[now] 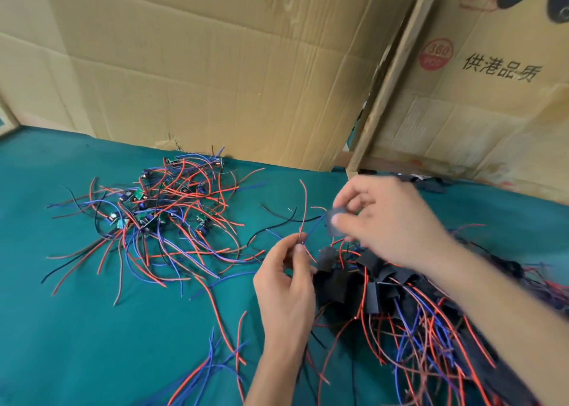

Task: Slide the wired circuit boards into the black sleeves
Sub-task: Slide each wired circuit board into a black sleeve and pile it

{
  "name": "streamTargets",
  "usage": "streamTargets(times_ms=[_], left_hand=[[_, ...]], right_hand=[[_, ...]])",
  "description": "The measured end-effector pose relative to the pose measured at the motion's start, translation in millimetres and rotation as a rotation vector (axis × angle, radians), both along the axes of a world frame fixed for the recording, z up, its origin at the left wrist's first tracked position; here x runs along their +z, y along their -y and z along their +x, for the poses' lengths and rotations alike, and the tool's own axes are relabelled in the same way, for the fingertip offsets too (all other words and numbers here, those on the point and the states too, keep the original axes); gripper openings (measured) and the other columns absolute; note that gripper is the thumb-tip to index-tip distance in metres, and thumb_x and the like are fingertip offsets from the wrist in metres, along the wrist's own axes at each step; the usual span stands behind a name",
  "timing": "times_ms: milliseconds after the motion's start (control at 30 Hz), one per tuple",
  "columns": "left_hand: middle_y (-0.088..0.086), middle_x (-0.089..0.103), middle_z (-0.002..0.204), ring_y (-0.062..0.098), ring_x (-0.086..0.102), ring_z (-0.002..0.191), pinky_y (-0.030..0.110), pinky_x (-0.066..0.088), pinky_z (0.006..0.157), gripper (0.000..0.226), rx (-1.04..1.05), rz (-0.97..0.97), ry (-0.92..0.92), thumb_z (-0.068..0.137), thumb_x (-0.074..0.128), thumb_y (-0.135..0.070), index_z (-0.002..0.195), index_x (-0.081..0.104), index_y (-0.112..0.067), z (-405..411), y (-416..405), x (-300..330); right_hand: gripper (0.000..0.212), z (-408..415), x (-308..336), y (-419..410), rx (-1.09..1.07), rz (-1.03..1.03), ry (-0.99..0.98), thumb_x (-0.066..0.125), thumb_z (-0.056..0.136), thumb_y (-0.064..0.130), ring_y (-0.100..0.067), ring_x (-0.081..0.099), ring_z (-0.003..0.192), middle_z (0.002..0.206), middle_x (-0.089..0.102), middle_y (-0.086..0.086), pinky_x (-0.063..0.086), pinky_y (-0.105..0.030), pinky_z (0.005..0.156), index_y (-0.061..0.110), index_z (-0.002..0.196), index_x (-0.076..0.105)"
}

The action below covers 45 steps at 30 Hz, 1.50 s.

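pinched between the thumb and fingers of the right hand (381, 218), a black sleeve (337, 221) hangs above the green desk (77, 328), its outline blurred, so i cannot tell which end is open or whether a board already sits inside it. the left hand (286, 279), lower and just to the left, pinches a few red and blue wires (303, 221) at its fingertips; those wires run up and across toward the sleeve, and they seem to meet it, though the joint is too soft to read. directly under both hands, toward the desk's right edge, lies a heap of sleeved boards (369, 285), black sleeves with red and blue leads trailing toward the near edge. well apart, toward the far edge and left of the hands, sits a pile of bare boards (160, 208), small green boards tangled in their own wires. flattened cardboard sheets (215, 67) stand along the desk's far edge. my judgement is that one board is being threaded into its sleeve. the risk from here is that loose leads snag on the heap below and drag finished pieces along, or that pulling on the thin wires instead of the board strains their solder joints; a flattened sleeve mouth could also catch the board's corner.
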<state>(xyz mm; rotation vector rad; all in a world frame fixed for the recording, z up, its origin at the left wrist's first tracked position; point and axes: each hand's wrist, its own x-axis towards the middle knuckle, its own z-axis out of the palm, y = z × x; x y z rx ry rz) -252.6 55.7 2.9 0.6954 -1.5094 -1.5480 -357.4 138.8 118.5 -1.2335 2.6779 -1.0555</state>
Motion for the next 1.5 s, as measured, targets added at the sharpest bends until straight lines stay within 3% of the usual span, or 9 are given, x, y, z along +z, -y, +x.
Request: streamTargets(times_ms=[67,167,233,433,600,700,933,1167,1500], left_hand=[[-0.006,0.075,0.081,0.007,0.069,0.073,0.019,0.052,0.072,0.021,-0.022,-0.019,-0.005,0.097,0.059,-0.004,0.099,0.074,-0.018,0.8,0.0,0.1],[-0.002,0.078,0.092,0.014,0.074,0.086,0.031,0.057,0.081,0.029,-0.063,0.042,-0.052,0.093,0.058,0.004,0.102,0.074,-0.018,4.0,3.5,-3.5],[0.001,0.078,0.092,0.016,0.074,0.086,0.029,0.057,0.077,0.03,-0.046,0.084,-0.095,0.094,0.058,0.005,0.103,0.074,-0.018,5.2,5.9,-4.2],[-0.012,0.078,0.094,0.0,0.072,0.085,0.009,0.05,0.073,0.036,0.005,0.134,-0.123,0.095,0.058,0.007,0.11,0.074,-0.021,1.3,4.3,-4.2],[0.006,0.072,0.094,0.012,0.072,0.068,0.013,0.049,0.069,0.039,0.02,0.088,-0.165,0.1,0.052,0.004,0.111,0.069,-0.03,-0.7,2.5,-3.9],[0.001,0.066,0.091,0.016,0.073,0.07,0.017,0.05,0.074,0.047,0.001,0.023,-0.152,0.099,0.049,0.009,0.111,0.07,-0.032,-0.4,3.2,-6.3],[-0.007,0.06,0.086,0.018,0.074,0.073,0.023,0.053,0.077,0.053,-0.025,-0.029,-0.143,0.094,0.049,0.017,0.112,0.073,-0.026,-0.6,5.1,-8.4],[-0.012,0.064,0.089,0.015,0.074,0.079,0.017,0.05,0.074,0.052,-0.025,-0.087,-0.1,0.092,0.05,0.017,0.108,0.077,-0.024,0.3,2.3,-7.6],[-0.003,0.066,0.086,0.008,0.071,0.07,0.01,0.043,0.063,0.043,0.012,-0.133,-0.038,0.091,0.054,0.014,0.1,0.078,-0.021,1.4,0.7,-3.2]], right_hand=[[0.012,34.5,-14.6,5.3,0.029,0.008,-0.065,0.077,0.076,0.019,-0.004,0.064,0.055,0.068,0.069,0.01,0.049,-0.021,0.058,0.023,0.081,0.066],[0.013,59.3,-32.2,15.7,0.047,-0.023,0.017,0.076,0.081,0.019,-0.004,0.06,0.055,0.064,0.065,0.013,0.04,-0.012,0.06,0.021,0.083,0.064],[0.015,59.0,-36.5,17.8,0.03,-0.059,0.088,0.078,0.082,0.02,-0.001,0.06,0.053,0.063,0.066,0.016,0.039,-0.01,0.059,0.024,0.083,0.063],[0.022,46.6,-36.1,8.7,0.009,-0.164,0.348,0.084,0.077,0.01,-0.025,0.073,0.062,0.083,0.076,0.003,0.062,-0.044,0.071,0.023,0.084,0.068],[0.02,25.8,-26.8,9.8,-0.277,-0.78,0.686,0.076,0.087,-0.001,-0.023,0.073,0.062,0.079,0.072,-0.011,0.06,-0.028,0.06,0.0,0.104,0.066],[0.02,13.8,-20.9,15.4,-0.338,-0.925,0.772,0.071,0.092,-0.001,-0.02,0.073,0.064,0.082,0.071,-0.014,0.06,-0.025,0.064,-0.008,0.11,0.065],[0.013,8.3,-25.9,27.6,-0.365,-0.893,0.742,0.074,0.09,0.001,-0.018,0.073,0.069,0.082,0.076,-0.008,0.055,-0.024,0.059,0.005,0.101,0.068],[0.012,8.3,-25.1,30.9,-0.308,-0.859,0.669,0.077,0.088,0.003,-0.015,0.072,0.068,0.074,0.077,-0.002,0.054,-0.022,0.059,0.007,0.096,0.069],[0.023,-14.2,-1.4,13.0,-0.138,-0.528,0.672,0.082,0.082,0.009,-0.014,0.067,0.069,0.089,0.079,-0.009,0.05,-0.024,0.062,0.011,0.101,0.069]])
